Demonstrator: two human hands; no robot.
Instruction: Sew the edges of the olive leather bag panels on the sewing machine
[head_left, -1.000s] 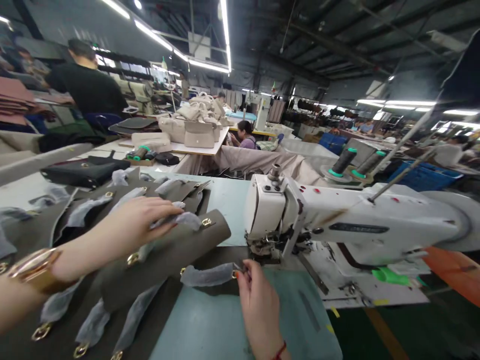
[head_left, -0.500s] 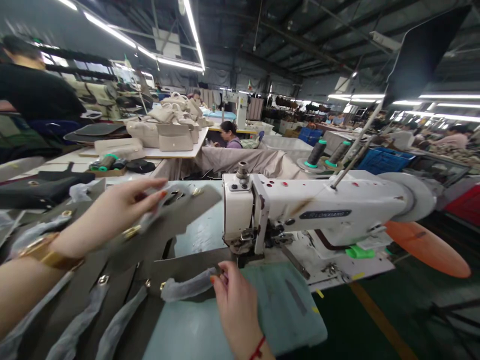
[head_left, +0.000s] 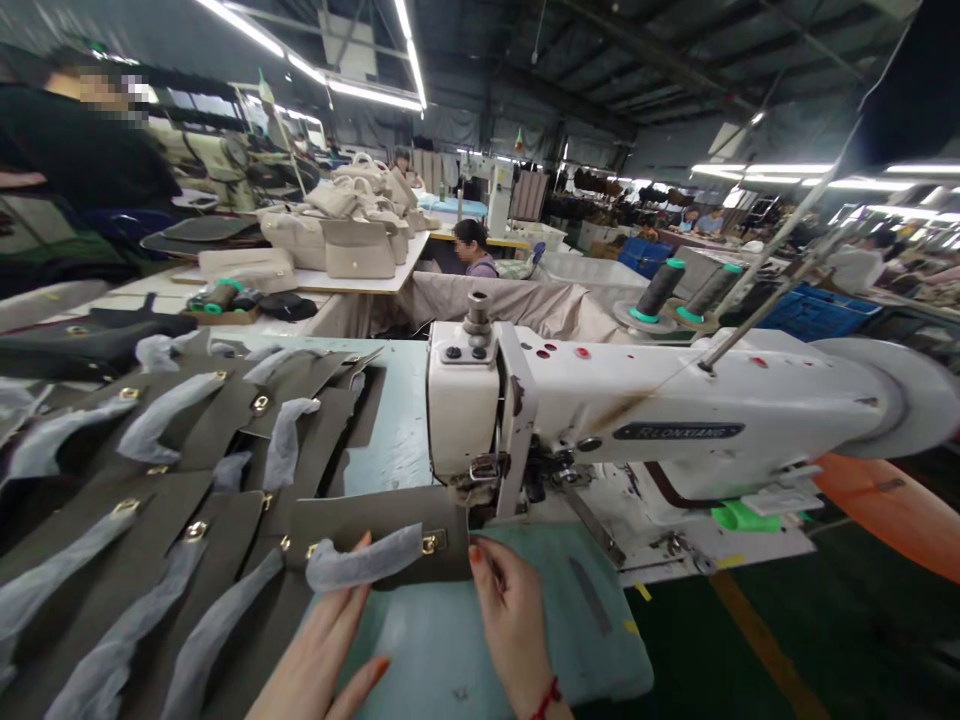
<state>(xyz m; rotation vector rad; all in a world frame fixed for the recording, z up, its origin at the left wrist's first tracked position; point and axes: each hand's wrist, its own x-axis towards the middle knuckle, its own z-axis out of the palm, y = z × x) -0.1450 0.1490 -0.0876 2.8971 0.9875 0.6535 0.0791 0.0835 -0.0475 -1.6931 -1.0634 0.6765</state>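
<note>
A dark grey panel [head_left: 442, 500] lies at the front of the white sewing machine [head_left: 465, 400], its right end near the needle area. Across the panel runs a handle wrapped in translucent film [head_left: 367, 565], with gold fittings at both ends. My left hand [head_left: 330, 640] rests with its fingers at the panel's lower edge, under the handle, thumb spread apart. At the panel's right end, my right hand [head_left: 510, 610] pinches the edge between thumb and fingers. Similar grey panels [head_left: 176, 500] with wrapped handles cover the left side.
Thread cones [head_left: 660, 290] stand behind the machine. Beige bags [head_left: 360, 250] are piled on a table further back. A person sits beyond the fabric-lined bin [head_left: 517, 305]; another person is at the far left. An orange disc [head_left: 892, 500] hangs at the right.
My left hand has come down from the left stack to the front panel, and the panel it was moving now lies among the others. My right hand has shifted slightly right. The view has shifted.
</note>
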